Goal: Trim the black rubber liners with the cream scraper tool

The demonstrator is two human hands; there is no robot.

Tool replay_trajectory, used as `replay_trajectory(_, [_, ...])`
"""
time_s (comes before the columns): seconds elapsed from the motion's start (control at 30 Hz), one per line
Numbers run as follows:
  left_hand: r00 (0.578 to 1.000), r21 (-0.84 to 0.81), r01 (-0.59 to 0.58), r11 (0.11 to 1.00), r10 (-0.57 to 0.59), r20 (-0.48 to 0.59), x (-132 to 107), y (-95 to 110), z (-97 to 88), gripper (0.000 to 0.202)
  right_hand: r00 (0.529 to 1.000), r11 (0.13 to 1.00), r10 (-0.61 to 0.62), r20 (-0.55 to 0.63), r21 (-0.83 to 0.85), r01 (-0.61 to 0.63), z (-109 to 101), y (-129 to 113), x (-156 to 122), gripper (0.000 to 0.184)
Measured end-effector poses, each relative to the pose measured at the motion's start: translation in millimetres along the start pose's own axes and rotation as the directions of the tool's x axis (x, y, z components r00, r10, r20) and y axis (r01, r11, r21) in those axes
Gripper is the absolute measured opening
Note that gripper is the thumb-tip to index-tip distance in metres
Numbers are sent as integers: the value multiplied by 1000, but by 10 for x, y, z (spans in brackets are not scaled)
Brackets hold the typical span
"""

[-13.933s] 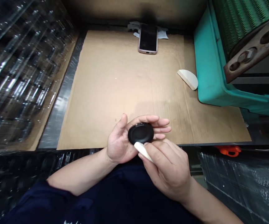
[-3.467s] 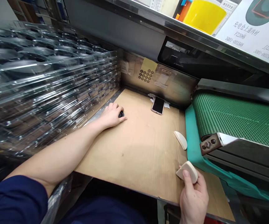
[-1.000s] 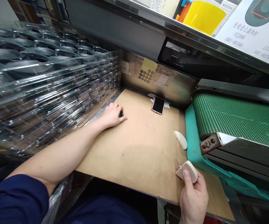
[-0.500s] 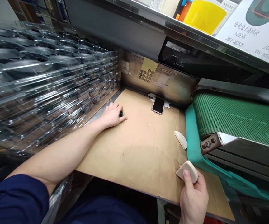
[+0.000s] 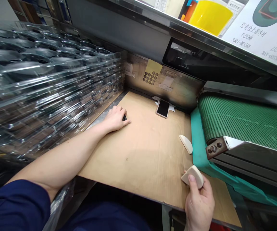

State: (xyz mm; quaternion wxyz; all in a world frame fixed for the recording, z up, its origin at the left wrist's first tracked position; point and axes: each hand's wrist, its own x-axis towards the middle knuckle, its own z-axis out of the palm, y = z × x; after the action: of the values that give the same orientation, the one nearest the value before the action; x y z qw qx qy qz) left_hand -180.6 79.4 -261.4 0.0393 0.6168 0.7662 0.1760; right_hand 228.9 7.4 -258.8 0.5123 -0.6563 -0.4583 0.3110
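Observation:
My left hand (image 5: 115, 118) rests on the cardboard sheet (image 5: 138, 154), its fingers curled over a small dark object (image 5: 124, 117) that is mostly hidden beneath them. At the lower right, my right hand (image 5: 200, 200) pinches a pale, flat piece with a rounded edge (image 5: 194, 176) between thumb and fingers, just above the cardboard's front right part. A similar pale half-round piece (image 5: 186, 144) lies on the cardboard beyond it, beside the green bin.
Stacked clear plastic trays (image 5: 56, 86) rise on the left. A phone (image 5: 163, 109) lies at the back of the cardboard. On the right are a green conveyor belt (image 5: 246, 118) and a teal bin (image 5: 197, 144). A metal shelf edge (image 5: 177, 25) crosses overhead.

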Motion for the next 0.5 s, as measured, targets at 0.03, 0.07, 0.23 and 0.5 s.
replay_trajectory(0.03, [1000, 1, 0, 1000, 0, 1, 0, -1, 1, 45, 1000, 1000, 2, 0, -2, -2, 1, -3, -1, 53])
replay_trajectory(0.07, [1000, 2, 1, 1000, -1, 2, 1, -1, 2, 45, 1000, 1000, 3, 1, -4, -3, 1, -7, -2, 54])
replay_trajectory(0.23, [1000, 4, 3, 1000, -3, 4, 3, -3, -1, 45, 1000, 1000, -7, 6, -16, 7, -1, -17, -5, 54])
replay_trajectory(0.5, [1000, 0, 6, 1000, -6, 5, -10, 23, -31, 43, 1000, 1000, -12, 5, -5, 12, -3, -15, -10, 53])
